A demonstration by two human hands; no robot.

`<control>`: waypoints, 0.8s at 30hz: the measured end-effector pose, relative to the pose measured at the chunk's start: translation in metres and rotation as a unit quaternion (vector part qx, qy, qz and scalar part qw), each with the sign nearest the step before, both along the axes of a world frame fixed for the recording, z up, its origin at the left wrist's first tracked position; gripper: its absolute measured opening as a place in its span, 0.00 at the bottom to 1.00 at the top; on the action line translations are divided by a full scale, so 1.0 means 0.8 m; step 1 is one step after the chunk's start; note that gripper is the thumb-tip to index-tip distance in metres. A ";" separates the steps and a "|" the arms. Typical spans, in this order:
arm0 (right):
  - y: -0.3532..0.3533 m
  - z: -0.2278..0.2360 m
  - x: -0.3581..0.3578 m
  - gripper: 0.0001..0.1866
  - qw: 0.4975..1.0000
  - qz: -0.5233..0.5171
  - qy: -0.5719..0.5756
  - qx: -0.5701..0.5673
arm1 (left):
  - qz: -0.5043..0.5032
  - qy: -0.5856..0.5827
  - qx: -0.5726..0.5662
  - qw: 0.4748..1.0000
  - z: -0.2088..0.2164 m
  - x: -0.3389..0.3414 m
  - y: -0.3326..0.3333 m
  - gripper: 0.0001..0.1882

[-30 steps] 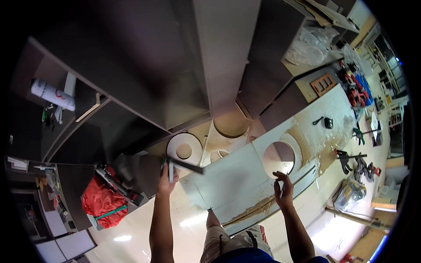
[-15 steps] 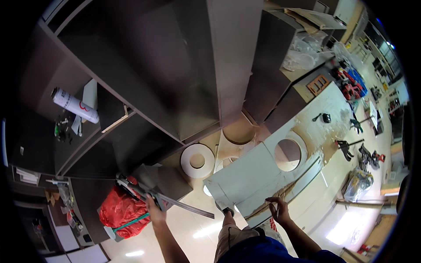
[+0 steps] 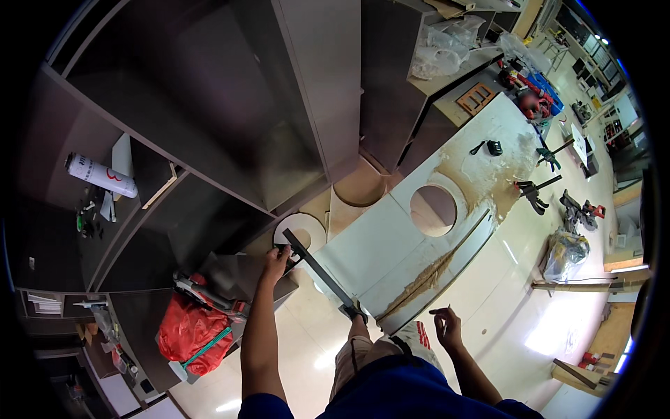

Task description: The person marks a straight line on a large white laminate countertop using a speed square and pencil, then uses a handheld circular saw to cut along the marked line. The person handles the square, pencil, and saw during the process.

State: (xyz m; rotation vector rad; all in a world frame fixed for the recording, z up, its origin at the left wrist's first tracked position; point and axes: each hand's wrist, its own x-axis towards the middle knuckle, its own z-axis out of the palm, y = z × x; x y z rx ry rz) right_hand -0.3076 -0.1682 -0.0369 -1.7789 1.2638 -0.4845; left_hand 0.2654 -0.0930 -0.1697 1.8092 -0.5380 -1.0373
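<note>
Head view: left fingers (image 3: 282,253) grip a dark bar clamp (image 3: 319,271), long axis slanting down-right; right fingers (image 3: 445,318), hold unclear.

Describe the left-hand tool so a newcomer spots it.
Start at the long white board with the round hole. Left of its lower-left end, the left hand grips a long, straight dark bar tool, slanting down to the right. Unlike the black clamp at the board's right, it's in a hand.

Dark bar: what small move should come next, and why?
Probably bring the right hand to the lower end of the dark bar to steady it: only the left hand grips it, near the upper end, while the lower end overlaps the white board in view.
</note>
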 end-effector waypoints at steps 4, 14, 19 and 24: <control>0.005 -0.020 -0.027 0.07 1.000 0.013 0.004 0.022 | -0.023 -0.056 0.032 0.998 -0.004 -0.029 -0.013 0.24; -0.012 -0.058 -0.050 0.06 0.999 0.018 0.005 0.043 | -0.001 -0.173 0.055 0.983 -0.028 -0.033 -0.007 0.27; -0.016 -0.056 -0.021 0.09 1.000 0.012 -0.003 0.027 | -0.013 -0.151 0.058 0.987 -0.042 -0.041 -0.025 0.27; -0.016 -0.047 0.036 0.09 0.998 0.051 -0.027 0.032 | -0.009 -0.080 -0.004 0.997 -0.052 -0.035 -0.042 0.24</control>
